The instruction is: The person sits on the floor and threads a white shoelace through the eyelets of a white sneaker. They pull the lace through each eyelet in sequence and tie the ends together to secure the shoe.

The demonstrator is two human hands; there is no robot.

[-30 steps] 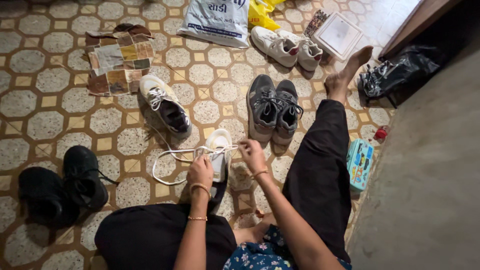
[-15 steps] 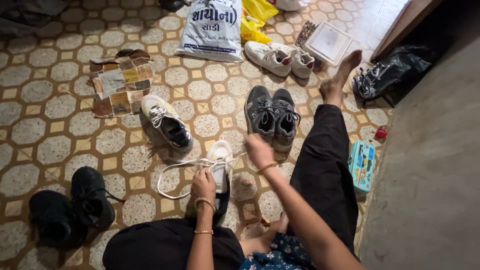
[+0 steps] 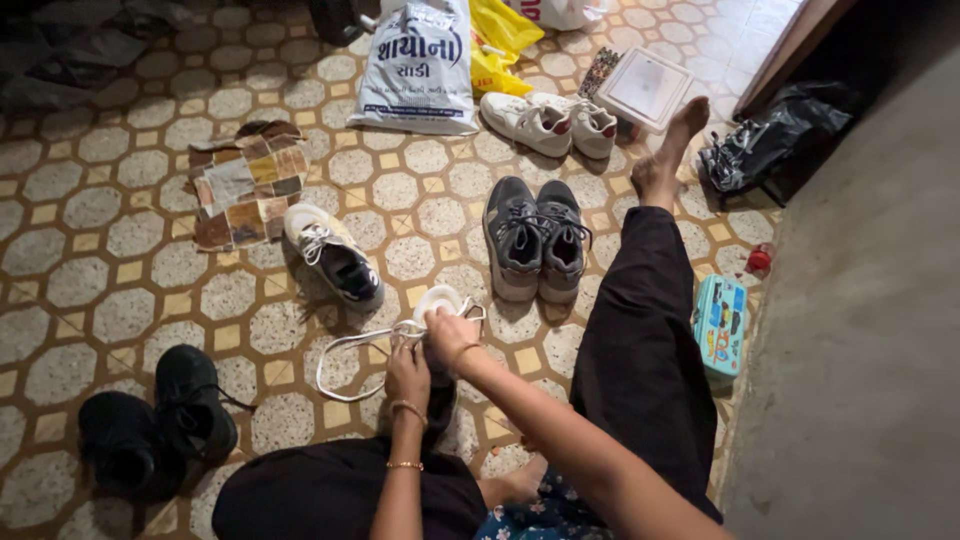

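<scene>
- I sit on the tiled floor with one shoe right in front of me, its white toe pointing away, between my knee and my outstretched right leg.
- My left hand rests on the shoe's tongue area, fingers curled down on it; it seems to pin the shoe and the near end of the white lace, though I cannot tell exactly what the fingertips pinch.
- My right hand is closed over the upper part of the shoe, pinching the lace near the eyelets.
- The lace trails off to my left in a loose loop on the floor, so I judge the lacing is in hand and not finished.
- The next pull, as I judge it, calls for keeping the shoe steady and drawing that slack through without snagging.
- Its matching shoe lies further off to the left; a grey pair stands just beyond, a black pair at my left.
</scene>
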